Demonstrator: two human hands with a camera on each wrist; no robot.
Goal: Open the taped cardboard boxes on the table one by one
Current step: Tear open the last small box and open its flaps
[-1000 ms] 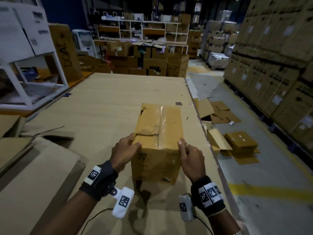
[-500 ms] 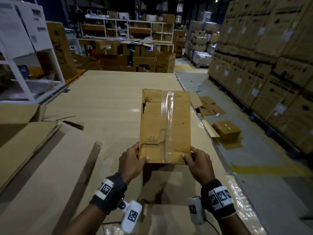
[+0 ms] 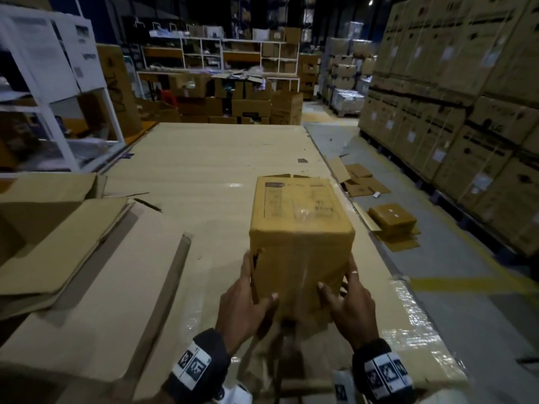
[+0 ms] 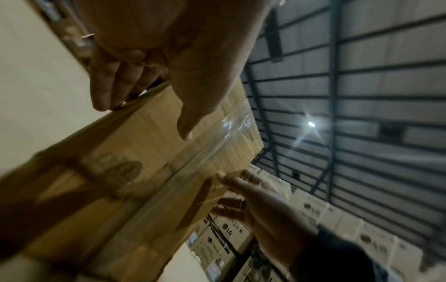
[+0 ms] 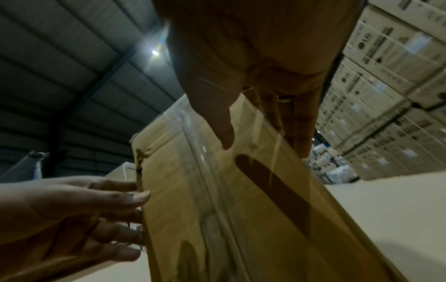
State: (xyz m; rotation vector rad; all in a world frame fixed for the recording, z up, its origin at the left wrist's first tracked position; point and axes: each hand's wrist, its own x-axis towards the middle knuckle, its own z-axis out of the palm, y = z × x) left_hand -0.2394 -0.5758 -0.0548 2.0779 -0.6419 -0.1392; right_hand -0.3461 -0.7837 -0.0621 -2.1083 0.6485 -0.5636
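A brown cardboard box (image 3: 300, 217) is tipped up over the table (image 3: 204, 170), its printed side on top. Its face sealed with clear tape (image 5: 205, 171) is turned toward me. My left hand (image 3: 261, 277) grips the box's near left edge, thumb on the taped face and fingers along the side. My right hand (image 3: 335, 277) grips the near right edge the same way, a ring on one finger. In the left wrist view the left hand (image 4: 144, 114) holds the box (image 4: 144, 181), with the right hand (image 4: 253, 200) opposite. The right wrist view shows my right hand (image 5: 265, 150) and the left hand (image 5: 72, 209) on the box (image 5: 217, 209).
Flattened cardboard sheets (image 3: 73, 243) are piled on the table's left side. The table's right edge (image 3: 379, 258) drops to the floor, where opened boxes (image 3: 390, 220) lie. Tall stacks of cartons (image 3: 466, 112) line the right; a white shelf unit (image 3: 58, 83) stands at left.
Both hands have tipped the box toward me. Its taped face, first on top, now faces me and the printed side is up. My hands slid down its near edges.
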